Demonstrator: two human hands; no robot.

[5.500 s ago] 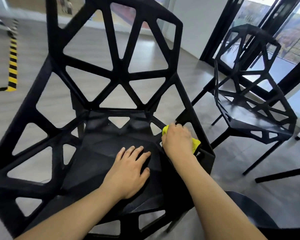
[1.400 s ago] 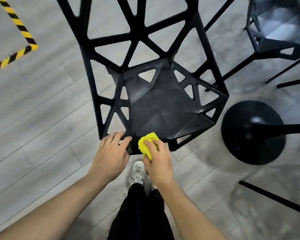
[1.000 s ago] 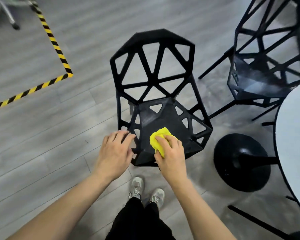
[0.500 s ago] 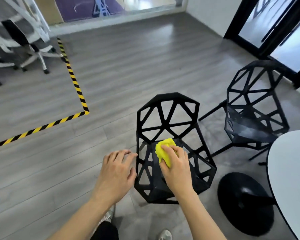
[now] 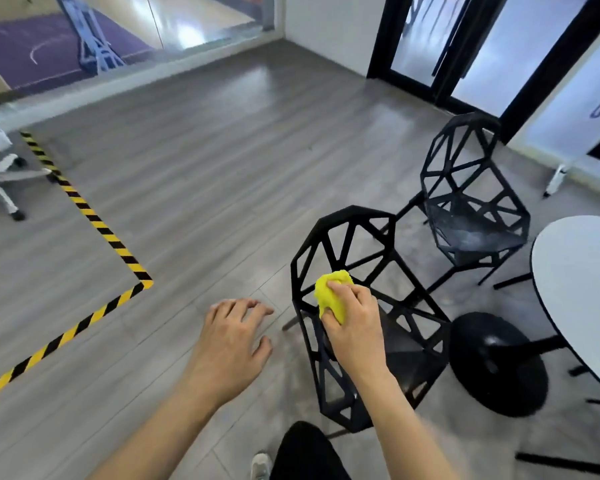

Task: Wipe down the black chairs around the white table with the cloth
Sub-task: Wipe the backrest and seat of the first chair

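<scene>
Yellow-black floor tape [image 5: 84, 209] crosses grey floorboards [image 5: 205, 168] at left. The left hand [image 5: 232, 341] hovers free, fingers spread, holding nothing. The right hand [image 5: 354, 327] clutches a yellow cloth [image 5: 329, 292] above the near chair [image 5: 368, 317]. This chair looks nearly done; next comes the far chair [image 5: 471, 216], beside the white worktop [image 5: 582, 289]. Glass doors [image 5: 430, 39] stand behind.

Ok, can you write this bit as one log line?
right hand: holds yellow cloth | left hand: free | near chair: in front
</scene>
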